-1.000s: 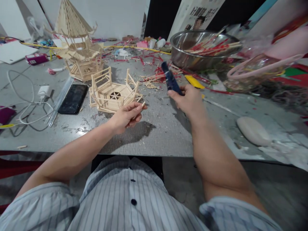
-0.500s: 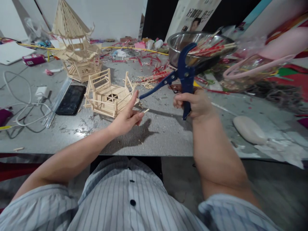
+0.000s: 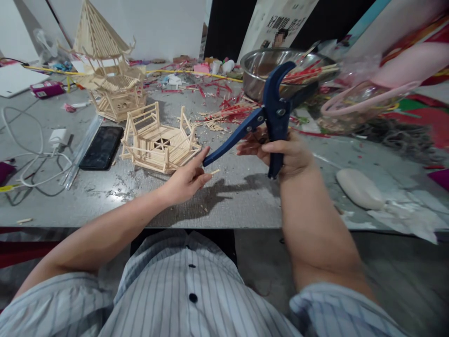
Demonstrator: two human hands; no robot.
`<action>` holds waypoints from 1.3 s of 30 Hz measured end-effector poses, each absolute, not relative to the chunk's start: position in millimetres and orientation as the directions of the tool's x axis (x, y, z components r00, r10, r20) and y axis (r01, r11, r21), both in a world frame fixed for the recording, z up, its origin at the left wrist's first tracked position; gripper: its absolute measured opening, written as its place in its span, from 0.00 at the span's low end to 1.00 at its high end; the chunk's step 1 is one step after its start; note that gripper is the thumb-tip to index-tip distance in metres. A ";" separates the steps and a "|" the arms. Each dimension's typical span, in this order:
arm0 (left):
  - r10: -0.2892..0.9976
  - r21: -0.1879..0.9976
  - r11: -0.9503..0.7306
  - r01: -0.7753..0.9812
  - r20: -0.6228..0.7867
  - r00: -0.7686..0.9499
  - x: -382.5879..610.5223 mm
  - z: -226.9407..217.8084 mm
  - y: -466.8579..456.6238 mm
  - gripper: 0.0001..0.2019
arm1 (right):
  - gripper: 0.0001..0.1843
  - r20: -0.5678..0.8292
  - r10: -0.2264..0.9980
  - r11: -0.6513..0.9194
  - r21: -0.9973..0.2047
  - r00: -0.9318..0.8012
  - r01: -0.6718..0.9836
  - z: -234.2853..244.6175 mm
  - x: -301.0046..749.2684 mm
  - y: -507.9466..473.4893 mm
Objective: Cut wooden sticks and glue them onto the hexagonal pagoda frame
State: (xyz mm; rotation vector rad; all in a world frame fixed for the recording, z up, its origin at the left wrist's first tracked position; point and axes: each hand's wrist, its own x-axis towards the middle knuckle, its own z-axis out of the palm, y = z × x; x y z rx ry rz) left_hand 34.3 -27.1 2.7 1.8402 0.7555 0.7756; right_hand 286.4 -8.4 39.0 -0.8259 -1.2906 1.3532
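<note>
My right hand [image 3: 293, 157] grips one handle of a blue pipe cutter [image 3: 278, 117], held upright above the table with its jaw upward. Its handles are spread apart, and some of my right fingers reach out to the left behind the held handle. A short wooden stick [image 3: 215, 172] is pinched in my left hand [image 3: 187, 180]. My left index finger points at the end of the cutter's other handle; whether they touch I cannot tell. Just beyond my left hand sits a six-sided railed frame of wooden sticks [image 3: 145, 161].
A stick-built pagoda [image 3: 117, 89] stands at the back left, near a black phone [image 3: 101, 147] and a white charger [image 3: 59, 136]. Behind the cutter are a metal bowl [image 3: 252, 77] and loose red-and-pale sticks [image 3: 228, 111]. A pale oval object [image 3: 359, 188] lies at right.
The pipe cutter has come slightly right, and its free handle has swung lower. My left index finger has dropped from pointing upward towards that handle's end. My right fingers stretch further left.
</note>
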 end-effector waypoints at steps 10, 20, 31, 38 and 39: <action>0.797 0.871 -0.409 0.271 0.196 0.571 33.8 -5.4 -15.5 0.29 | 0.26 0.079 0.947 0.038 -0.990 -0.311 -0.134 31.5 256.7 -14.3; 0.704 0.622 -0.581 0.524 0.062 0.707 18.8 16.1 -5.6 0.19 | 0.32 0.127 0.957 0.113 -0.991 -0.260 -0.071 39.8 250.8 -14.5; 0.831 0.750 -0.501 0.432 0.277 0.483 18.6 -3.0 23.5 0.06 | 0.22 0.519 0.849 0.444 -0.597 -0.101 0.668 3.3 263.9 9.2; 0.751 0.839 -0.539 0.076 0.437 0.496 18.9 5.6 12.5 0.19 | 0.34 0.464 0.805 0.545 -0.330 -0.370 0.771 1.5 249.6 7.3; 0.751 0.837 -0.542 0.070 0.445 0.488 19.0 7.2 11.4 0.20 | 0.34 0.450 0.811 0.539 -0.327 -0.374 0.776 2.3 247.2 5.9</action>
